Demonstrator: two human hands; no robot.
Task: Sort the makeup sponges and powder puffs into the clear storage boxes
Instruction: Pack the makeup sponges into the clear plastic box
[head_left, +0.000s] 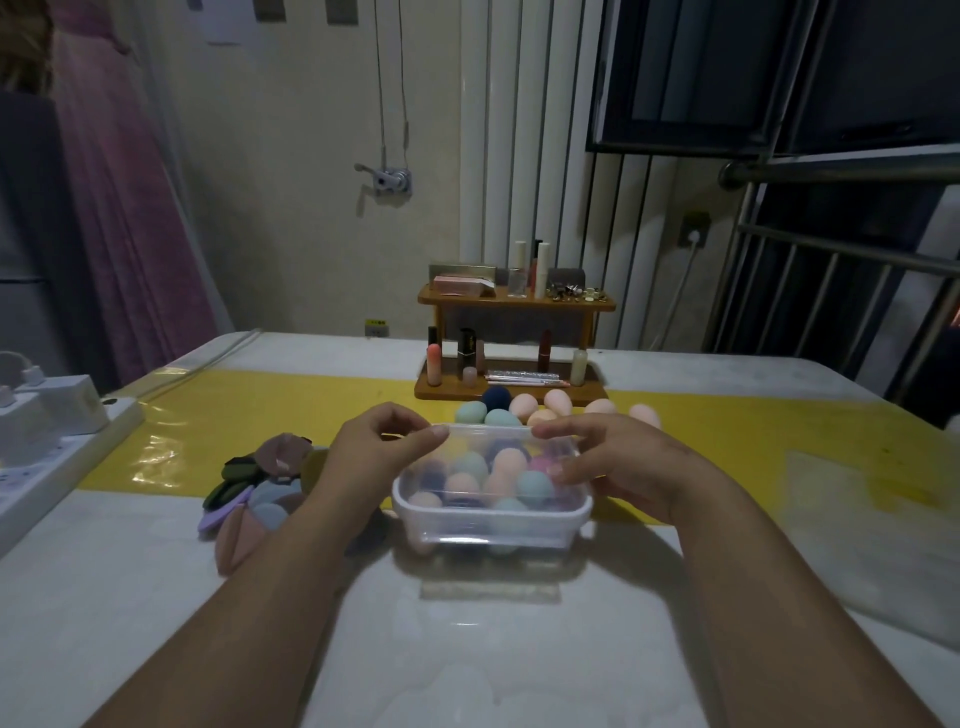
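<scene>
Nearest me, two bare forearms reach in from the near edge of the pale worktop (467, 649) and meet over a clear storage box (491, 525) at its centre. The left hand (382, 447) pinches the far left corner of the clear lid (488, 434) between thumb and forefinger. The right hand (618, 462) has its grip curled on the lid's right edge, forefinger at the far right corner. The lid sits over the box with its far edge raised above the rim. Through the plastic show the boxed sponges (535, 486), peach, teal, pink and dark, packed close together. Just beyond the box, loose sponges (558, 400) lie in a row on a yellow strip (208, 415) that crosses the worktop from left to right. Left of the box, partly under the left forearm, a heap of flat powder puffs (254, 493) in lilac, pink, blue and dark green overlaps itself. Farther off, a two-tier wooden rack (511, 389) carries bottles and lipsticks. At the left edge rests a white power strip (52, 457) with chargers plugged in.
</scene>
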